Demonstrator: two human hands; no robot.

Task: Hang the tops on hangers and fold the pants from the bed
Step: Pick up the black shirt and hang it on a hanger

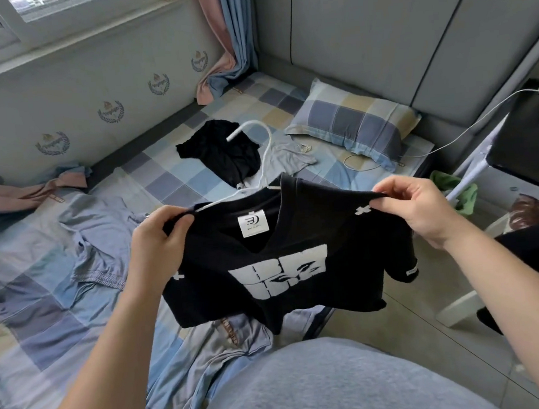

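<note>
The black T-shirt hangs over the bed; your left hand pinches its nine-o'clock shoulder, your right hand the three-o'clock one. The white hanger rises at twelve. Judged light and limp: keep your grip on the shoulder seams.

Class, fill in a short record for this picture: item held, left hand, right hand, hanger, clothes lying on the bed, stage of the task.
Item held: black printed T-shirt, held up over the bed
Left hand: pinches one shoulder, beside the hanger's exposed arm
Right hand: pinches the other shoulder
Hanger: white hanger, hook rising out of the neck opening
On the bed: crumpled black garment, grey-blue pants, checked pillow
Stage: shirt being seated on the hanger; pants not yet folded
</note>
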